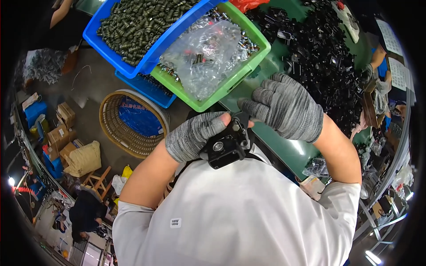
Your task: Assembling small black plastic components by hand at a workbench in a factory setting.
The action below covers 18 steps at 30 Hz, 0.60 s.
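My left hand (195,135), in a grey knit glove with a bare thumb tip, is closed beside a dark piece (241,119) whose kind I cannot make out. Just below, against my chest, sits a black boxy device (220,150) with a round, lens-like silver disc; it partly hides what the left fingers grip. My right hand (286,108), gloved alike, is raised over the green table edge with its fingers curled in, close to the dark piece. Whatever those fingers hold, if anything, is hidden.
A blue bin (146,66) of dark olive fittings overlaps a green bin (255,64) with metal parts and clear plastic. Black metal parts (319,57) are heaped on the green table (277,148). A round woven basket (108,119) stands at left. Another person's gloved hand (366,73) is far right.
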Tool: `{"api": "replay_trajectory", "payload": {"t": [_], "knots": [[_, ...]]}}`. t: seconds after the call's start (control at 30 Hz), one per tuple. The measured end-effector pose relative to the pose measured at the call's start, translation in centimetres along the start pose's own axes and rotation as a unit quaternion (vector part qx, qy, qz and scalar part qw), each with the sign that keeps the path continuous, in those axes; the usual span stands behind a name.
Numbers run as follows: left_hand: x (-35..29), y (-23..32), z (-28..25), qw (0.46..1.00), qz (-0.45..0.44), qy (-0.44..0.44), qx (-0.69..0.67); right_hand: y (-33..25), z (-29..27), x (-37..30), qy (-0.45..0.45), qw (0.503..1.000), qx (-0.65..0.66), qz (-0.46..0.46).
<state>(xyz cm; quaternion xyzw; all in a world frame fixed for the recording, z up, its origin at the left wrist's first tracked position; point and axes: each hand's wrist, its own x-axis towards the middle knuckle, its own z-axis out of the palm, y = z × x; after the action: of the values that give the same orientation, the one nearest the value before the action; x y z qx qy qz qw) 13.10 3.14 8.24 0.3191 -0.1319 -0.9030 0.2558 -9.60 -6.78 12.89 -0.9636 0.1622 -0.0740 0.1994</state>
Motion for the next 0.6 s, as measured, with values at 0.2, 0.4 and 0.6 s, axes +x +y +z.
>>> {"api": "replay_trajectory", "payload": {"t": [0.2,0.4,0.6], "knots": [[0.1,2.9,0.5,0.897,0.007,0.053,0.438,-0.8,1.5,-2.8,-0.009,0.999,-0.015,0.051],[0.1,2.8,0.7,0.889,-0.014,0.075,0.451,-3.3,1.8,-2.9,-0.018,0.992,0.043,0.121],[1.7,2.8,-0.3,0.894,-0.004,0.048,0.445,-2.6,3.6,-4.1,-0.019,0.982,0.105,0.153]]}}
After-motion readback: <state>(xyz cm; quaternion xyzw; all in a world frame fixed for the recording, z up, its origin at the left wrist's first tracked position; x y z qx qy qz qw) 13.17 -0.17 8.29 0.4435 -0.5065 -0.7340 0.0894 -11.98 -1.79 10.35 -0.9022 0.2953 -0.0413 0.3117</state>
